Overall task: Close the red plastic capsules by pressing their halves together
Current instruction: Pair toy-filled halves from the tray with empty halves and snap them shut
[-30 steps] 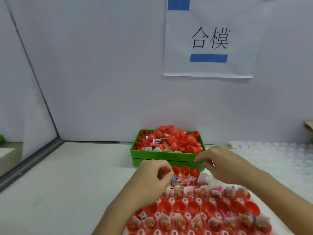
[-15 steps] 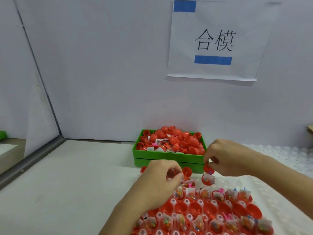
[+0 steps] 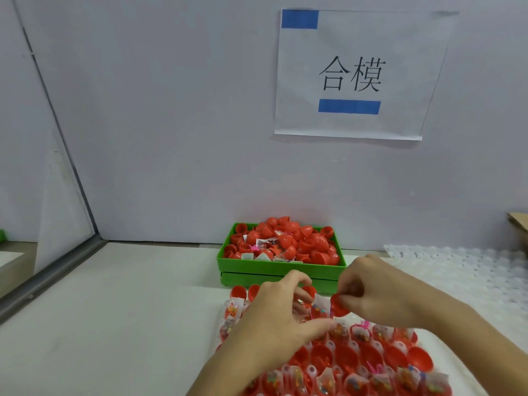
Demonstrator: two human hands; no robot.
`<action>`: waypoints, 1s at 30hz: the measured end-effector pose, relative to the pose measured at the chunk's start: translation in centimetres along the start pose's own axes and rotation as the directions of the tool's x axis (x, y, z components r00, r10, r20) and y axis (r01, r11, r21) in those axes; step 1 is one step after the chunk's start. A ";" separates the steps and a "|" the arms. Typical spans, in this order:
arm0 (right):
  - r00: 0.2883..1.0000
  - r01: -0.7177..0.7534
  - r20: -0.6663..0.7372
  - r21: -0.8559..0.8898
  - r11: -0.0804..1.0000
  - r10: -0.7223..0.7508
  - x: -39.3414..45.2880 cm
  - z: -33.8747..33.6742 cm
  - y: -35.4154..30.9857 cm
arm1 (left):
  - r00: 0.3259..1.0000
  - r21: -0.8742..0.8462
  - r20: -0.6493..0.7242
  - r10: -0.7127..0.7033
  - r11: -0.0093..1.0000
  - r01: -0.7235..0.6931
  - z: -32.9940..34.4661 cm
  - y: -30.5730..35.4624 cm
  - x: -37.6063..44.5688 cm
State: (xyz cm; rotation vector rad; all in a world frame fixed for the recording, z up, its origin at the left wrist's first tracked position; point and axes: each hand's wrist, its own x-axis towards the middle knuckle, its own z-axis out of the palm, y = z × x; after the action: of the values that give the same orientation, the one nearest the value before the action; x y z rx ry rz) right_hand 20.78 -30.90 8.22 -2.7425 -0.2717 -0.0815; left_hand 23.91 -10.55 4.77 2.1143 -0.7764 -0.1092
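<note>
A tray of open red capsule halves point(image 3: 368, 355) lies in front of me, many holding small toy packets. My right hand point(image 3: 371, 290) pinches one red capsule half point(image 3: 338, 305) above the tray's far rows. My left hand point(image 3: 283, 312) is curled beside it, its fingers around another red half with a clear toy packet point(image 3: 321, 305) sticking out. The two halves sit close together between my hands; whether they touch is hidden by my fingers.
A green bin point(image 3: 281, 268) heaped with red capsules stands behind the tray against the wall. A white bubble sheet point(image 3: 457, 267) covers the table on the right. A paper sign point(image 3: 354, 75) hangs on the wall. A metal rail point(image 3: 51, 278) edges the left side.
My right hand has lifted a red half off the tray and brought it left toward my left hand. My left hand has risen slightly with its half.
</note>
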 end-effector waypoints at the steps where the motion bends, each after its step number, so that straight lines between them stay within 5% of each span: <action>1: 1.000 -0.003 -0.024 0.006 1.000 0.003 -0.1 0.2 -0.2 | 1.000 -0.031 -0.028 0.005 0.999 -0.006 0.1 0.1 0.0; 8: 0.964 -0.021 -0.255 0.236 0.971 0.082 -0.3 0.1 -1.5 | 0.982 -0.235 -0.185 0.038 0.969 -0.081 -0.6 0.9 -0.1; 12: 0.987 -0.015 -0.100 0.733 0.680 0.130 -0.3 0.6 -1.8 | 0.976 -0.257 -0.206 0.065 0.959 -0.118 -1.3 1.4 -0.2; 14: 0.997 -0.024 -0.022 0.846 0.533 0.080 -0.4 0.5 -1.8 | 0.975 -0.238 -0.214 0.065 0.964 -0.117 -1.4 1.6 -0.2; 23: 0.992 0.097 -0.127 0.789 0.607 0.005 -0.4 0.3 -1.5 | 0.976 -0.324 -0.204 0.081 0.935 -0.145 -1.3 2.3 -0.4; 30: 0.990 0.085 -0.123 0.900 0.427 0.063 -0.3 0.3 -2.0 | 0.965 -0.374 -0.250 0.078 0.912 -0.171 -1.7 2.5 -0.4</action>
State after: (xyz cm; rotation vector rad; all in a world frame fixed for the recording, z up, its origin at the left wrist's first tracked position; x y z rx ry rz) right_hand 20.06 -29.05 8.65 -1.6039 -0.2012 -0.0926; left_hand 22.90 -10.28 7.64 1.6555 -0.6836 0.0476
